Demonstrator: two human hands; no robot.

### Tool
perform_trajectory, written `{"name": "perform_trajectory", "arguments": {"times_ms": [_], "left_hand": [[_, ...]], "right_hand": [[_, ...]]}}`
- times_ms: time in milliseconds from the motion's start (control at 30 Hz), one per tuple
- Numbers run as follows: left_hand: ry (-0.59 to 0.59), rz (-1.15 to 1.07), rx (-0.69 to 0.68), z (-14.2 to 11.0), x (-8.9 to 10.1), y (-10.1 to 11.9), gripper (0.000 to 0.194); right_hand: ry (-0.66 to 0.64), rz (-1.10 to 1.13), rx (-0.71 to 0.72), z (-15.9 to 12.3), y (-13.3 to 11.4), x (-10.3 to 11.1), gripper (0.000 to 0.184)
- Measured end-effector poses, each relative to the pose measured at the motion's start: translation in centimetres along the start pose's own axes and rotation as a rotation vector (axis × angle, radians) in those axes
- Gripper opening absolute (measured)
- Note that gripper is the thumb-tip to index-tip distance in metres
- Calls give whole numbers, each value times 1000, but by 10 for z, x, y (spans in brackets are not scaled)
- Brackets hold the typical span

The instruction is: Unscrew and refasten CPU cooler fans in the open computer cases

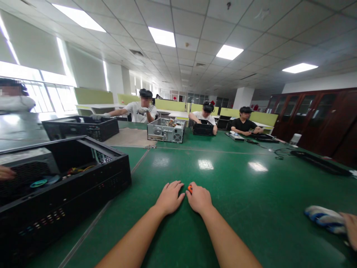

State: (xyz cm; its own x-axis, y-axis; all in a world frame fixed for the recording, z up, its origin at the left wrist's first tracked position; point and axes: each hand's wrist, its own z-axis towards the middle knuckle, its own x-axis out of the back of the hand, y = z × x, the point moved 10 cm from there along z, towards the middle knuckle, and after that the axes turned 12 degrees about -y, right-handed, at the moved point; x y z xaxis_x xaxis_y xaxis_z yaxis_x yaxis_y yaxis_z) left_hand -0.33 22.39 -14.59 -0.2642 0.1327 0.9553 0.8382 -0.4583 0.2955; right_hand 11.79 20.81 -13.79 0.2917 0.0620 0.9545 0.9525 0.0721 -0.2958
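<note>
My two hands rest close together on the green table [228, 178] near its front edge. My left hand [169, 197] lies flat on the mat with its fingers stretched out and holds nothing. My right hand [199, 198] is curled closed around a small orange object [190, 188], of which only a bit peeks out at the knuckles. An open black computer case [61, 182] stands to the left of my hands, a short gap away.
Another black case [80, 127] and a silver case [166, 130] stand farther back. Three people sit at the far side. Another person's hand [350, 229] with a blue-white cloth [323, 217] is at the right edge. A hand [5, 173] reaches in at far left.
</note>
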Motion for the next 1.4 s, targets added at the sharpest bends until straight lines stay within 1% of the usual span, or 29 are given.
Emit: {"name": "perform_trajectory", "arguments": {"times_ms": [100,167,267,300,333,400,467,500,533,600,667,700,733,833,900,967,1067,1267,1400], "left_hand": [[12,-12,-8,-1,1,1,48],[30,-24,-32,-2,5,4,52],[73,-34,-133,-5,17,19,64],[86,-34,-173,-7,21,25,63],[97,-33,-204,-9,25,30,58],[113,-34,-222,-10,30,36,39],[130,-46,-183,-9,32,34,22],[141,-58,-148,-8,33,29,18],[155,-75,-107,-7,33,24,18],[182,-130,-24,-4,35,10,26],[203,-204,24,-1,36,-3,36],[211,-240,29,-1,38,-6,39],[213,-271,21,-1,39,-8,41],[179,-320,-51,-2,38,-3,37],[138,-317,-108,-4,33,6,30],[123,-288,-145,-7,29,13,26],[125,-229,-171,-9,27,19,21],[166,-154,-142,-11,34,17,12],[207,-161,-145,-13,35,16,19]], "right_hand": [[3,21,-6,0,1,0,31],[9,43,-14,-1,1,0,37],[27,84,-30,-2,-1,1,50],[37,95,-27,-3,-2,2,53],[51,103,-20,-4,-4,3,56],[89,110,16,-6,-9,9,59],[135,112,76,-11,-17,18,53],[162,118,107,-13,-20,23,48],[188,130,136,-15,-23,27,43],[230,170,168,-19,-25,34,33],[238,230,155,-19,-21,34,23],[224,265,142,-17,-19,31,22],[205,301,133,-15,-16,27,26],[164,391,152,-10,-13,18,41],[179,427,182,-9,-14,17,45],[206,442,202,-10,-15,20,41],[217,440,224,-9,-19,22,29],[151,457,241,-1,-22,9,33],[142,466,298,2,-25,5,32]]}}
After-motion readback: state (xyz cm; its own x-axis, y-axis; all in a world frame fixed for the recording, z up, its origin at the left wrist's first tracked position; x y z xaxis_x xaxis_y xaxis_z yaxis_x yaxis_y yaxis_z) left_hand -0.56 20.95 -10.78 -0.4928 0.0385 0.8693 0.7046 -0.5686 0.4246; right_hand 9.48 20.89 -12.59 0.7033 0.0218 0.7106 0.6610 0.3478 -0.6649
